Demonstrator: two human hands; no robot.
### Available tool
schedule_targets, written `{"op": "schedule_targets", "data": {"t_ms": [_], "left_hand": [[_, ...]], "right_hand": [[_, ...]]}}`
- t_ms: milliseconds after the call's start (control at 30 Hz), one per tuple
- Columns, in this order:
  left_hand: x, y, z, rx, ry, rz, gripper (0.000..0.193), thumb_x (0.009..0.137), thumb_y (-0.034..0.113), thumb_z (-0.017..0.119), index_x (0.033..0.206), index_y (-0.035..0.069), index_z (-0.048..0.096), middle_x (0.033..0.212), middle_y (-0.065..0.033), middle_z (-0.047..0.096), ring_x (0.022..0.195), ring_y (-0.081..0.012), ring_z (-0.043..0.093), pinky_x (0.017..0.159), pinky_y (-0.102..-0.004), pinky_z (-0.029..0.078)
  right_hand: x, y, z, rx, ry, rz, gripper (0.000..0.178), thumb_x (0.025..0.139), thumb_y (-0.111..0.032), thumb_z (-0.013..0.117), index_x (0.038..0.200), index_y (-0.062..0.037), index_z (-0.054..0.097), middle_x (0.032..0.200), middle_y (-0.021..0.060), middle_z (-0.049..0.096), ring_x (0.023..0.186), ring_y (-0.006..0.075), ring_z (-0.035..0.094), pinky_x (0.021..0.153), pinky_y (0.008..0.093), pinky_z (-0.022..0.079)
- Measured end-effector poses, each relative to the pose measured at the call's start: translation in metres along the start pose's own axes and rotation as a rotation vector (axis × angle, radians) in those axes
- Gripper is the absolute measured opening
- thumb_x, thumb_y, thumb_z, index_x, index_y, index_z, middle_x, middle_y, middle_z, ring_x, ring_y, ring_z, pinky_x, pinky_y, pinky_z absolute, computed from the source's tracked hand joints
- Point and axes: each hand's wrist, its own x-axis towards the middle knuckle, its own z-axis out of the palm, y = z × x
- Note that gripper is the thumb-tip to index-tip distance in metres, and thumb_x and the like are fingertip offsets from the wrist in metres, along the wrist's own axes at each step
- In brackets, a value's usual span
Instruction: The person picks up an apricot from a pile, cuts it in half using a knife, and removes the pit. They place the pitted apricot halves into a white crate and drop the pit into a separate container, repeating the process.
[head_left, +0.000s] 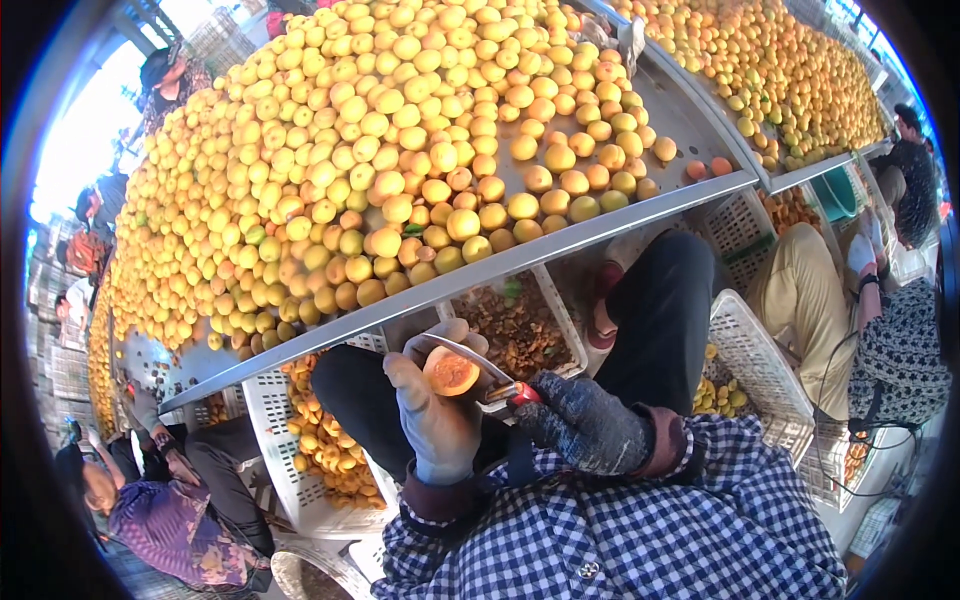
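Observation:
My left hand, in a pale, soiled glove, is closed around a cut apricot, its orange inner face turned up. My right hand wears a dark grey knitted glove and grips a knife with a red handle. The blade reaches left to the far side of the apricot, against or just beside it; the exact contact is hard to make out. Both hands are over my lap, in front of a metal sorting table heaped with whole yellow apricots.
Below the table edge stands a crate with brown scraps. A white crate of apricot halves is by my left knee; another crate is at my right. A co-worker in purple sits left, another in patterned clothing right.

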Motion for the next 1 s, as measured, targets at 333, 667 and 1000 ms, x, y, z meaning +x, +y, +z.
{"op": "schedule_targets", "data": {"t_ms": [333,667,1000], "left_hand": [[0.001,0.006,0.011,-0.043,0.266,0.004,0.069,0.080,0.068,0.042,0.092,0.002,0.058,0.075,-0.0080,0.060,0.061,-0.0176,0.056,0.058,-0.0281,0.048],[0.003,0.017,0.034,0.232,0.242,0.160,0.079,0.074,0.076,0.036,0.090,0.002,0.056,0.074,-0.0093,0.059,0.058,-0.0180,0.056,0.052,-0.0268,0.047],[0.015,0.021,0.026,0.105,0.053,0.084,0.082,0.066,0.079,0.044,0.091,0.001,0.056,0.076,-0.0100,0.059,0.063,-0.0190,0.058,0.055,-0.0281,0.049]], "right_hand": [[0.006,-0.005,0.021,-0.158,-0.001,0.135,0.028,0.084,-0.025,0.059,0.093,0.0009,0.051,0.072,0.0219,0.059,0.068,0.0394,0.059,0.058,0.0437,0.046],[0.013,-0.012,0.033,-0.283,0.093,-0.127,0.027,0.084,-0.022,0.056,0.100,-0.0008,0.048,0.079,0.0230,0.059,0.073,0.0397,0.059,0.061,0.0462,0.046],[0.032,-0.012,0.005,0.543,-0.238,-0.020,0.028,0.090,-0.016,0.050,0.112,0.0022,0.047,0.089,0.0189,0.059,0.074,0.0333,0.060,0.065,0.0362,0.047]]}}
